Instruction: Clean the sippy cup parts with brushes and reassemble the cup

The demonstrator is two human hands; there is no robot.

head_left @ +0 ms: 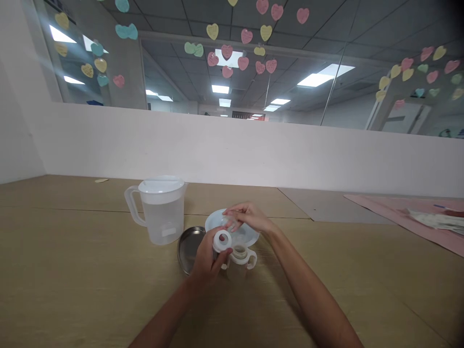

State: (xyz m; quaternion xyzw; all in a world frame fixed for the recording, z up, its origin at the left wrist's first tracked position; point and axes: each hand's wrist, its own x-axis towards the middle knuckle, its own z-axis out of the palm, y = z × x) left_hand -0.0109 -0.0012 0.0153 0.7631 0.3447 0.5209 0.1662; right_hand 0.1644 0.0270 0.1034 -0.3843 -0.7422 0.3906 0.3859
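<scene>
Mid-handling of small parts, we'd judge: ring in one hand, other hand working just beyond it, cup uncapped below.

Left hand (207, 252): fingers curled, gripping the white ring (222, 248) by its side, thumb low, hole facing up toward us. Ring sits above and just left of the cup's mouth; can't tell if it touches the cup.

Right hand (253, 218): over the bowl (251, 239), fingers bent and partly closed, tips close to the left hand's. Looks like a small clear piece (231, 222) at the tips, but it's too faint to confirm, and we can't tell whether the pinch is firm.

Cup (237, 272): upright on the table (108, 290), mouth open, handles out to the sides, in front of the bowl. Left handle partly hidden by our left hand. Neither hand clearly holds the cup.

Around it: metal dish (187, 247) left of the left hand, jug (163, 220) further left, lid on, clear liquid inside.

Next move, our read: steady the ring, keep its hole square to whatever the right fingertips bring, and keep both wrists off the cup. Risks: clear piece slipping into the bowl, or a knuckle tipping the cup.
</scene>
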